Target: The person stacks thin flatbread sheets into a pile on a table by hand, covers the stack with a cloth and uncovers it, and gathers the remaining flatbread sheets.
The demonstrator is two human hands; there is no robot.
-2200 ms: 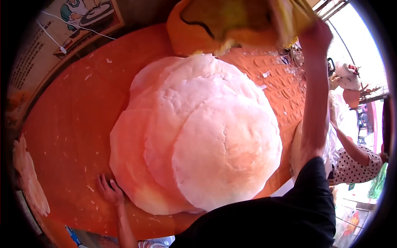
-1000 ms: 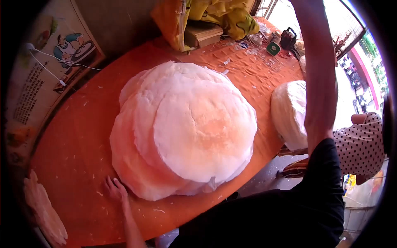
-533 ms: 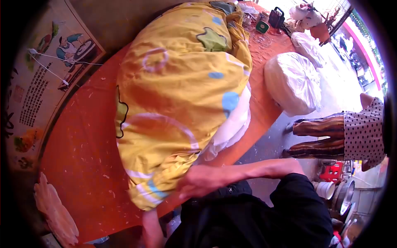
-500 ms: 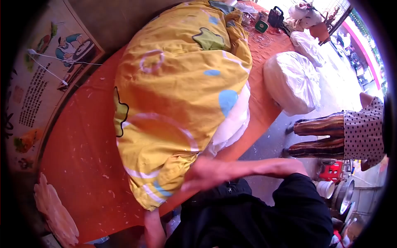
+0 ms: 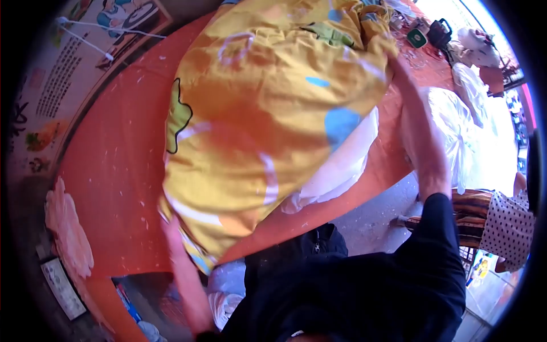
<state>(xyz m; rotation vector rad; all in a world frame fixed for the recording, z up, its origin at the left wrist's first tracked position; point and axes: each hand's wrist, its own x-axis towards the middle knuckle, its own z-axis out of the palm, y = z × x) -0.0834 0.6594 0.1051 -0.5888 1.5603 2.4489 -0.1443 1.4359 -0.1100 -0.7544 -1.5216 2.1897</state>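
Observation:
A yellow duvet cover [image 5: 239, 142] with blue, green and white shapes lies bunched across the table, its near end narrowing toward me. White filling [image 5: 336, 176] shows from under its right side. My left hand [image 5: 169, 225] is closed on the cover's edge at the near left; its fingers are partly hidden by the cloth. With the arm stretched far forward, my right hand [image 5: 392, 54] grips the gathered cloth at the cover's far right edge; motion blur softens its fingers.
The cover rests on an orange-topped table [image 5: 114, 199]. White plastic-wrapped bundles [image 5: 444, 125] stand on the right, near a person in a dotted top [image 5: 507, 228]. A green-and-black item [image 5: 417, 37] lies at the far end. A white cord [image 5: 114, 27] hangs along the left wall.
My right hand has gone from the cover's near end to its far right edge. My left hand has come from below the near corner to the left edge. The view has shifted.

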